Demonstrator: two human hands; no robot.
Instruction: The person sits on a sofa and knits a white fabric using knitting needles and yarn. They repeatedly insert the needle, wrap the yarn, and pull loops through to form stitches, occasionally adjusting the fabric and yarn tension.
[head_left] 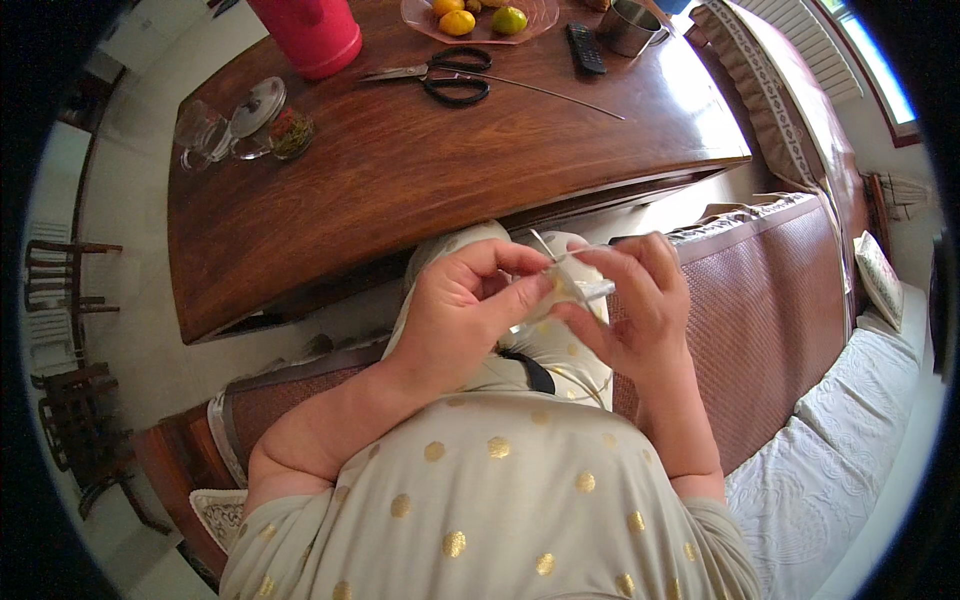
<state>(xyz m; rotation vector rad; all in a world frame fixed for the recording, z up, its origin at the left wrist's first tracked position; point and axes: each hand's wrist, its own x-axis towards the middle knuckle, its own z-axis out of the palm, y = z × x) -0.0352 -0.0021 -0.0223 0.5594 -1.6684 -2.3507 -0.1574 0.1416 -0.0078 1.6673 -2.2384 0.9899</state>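
Over my lap, my left hand (465, 305) pinches the near end of a small pale, partly see-through piece (572, 280) between thumb and fingertips. What kind of thing it is I cannot make out; part of it glints like plastic or metal. A thin light strip or rod sticks up from it by the left fingertips. My right hand (640, 300), slightly blurred, has its fingers curled about the other side of the piece, thumb below. A thin pale cord (607, 388) and a black band (540, 374) show on the lap under the hands.
Ahead stands a brown wooden table (400, 190). On it are black-handled scissors (458, 90), a thin metal rod (560, 97), a remote control (585, 48), a metal mug (630, 28), a fruit plate (420, 20), a red container (315, 40) and glassware (203, 132). A woven seat (750, 300) extends right.
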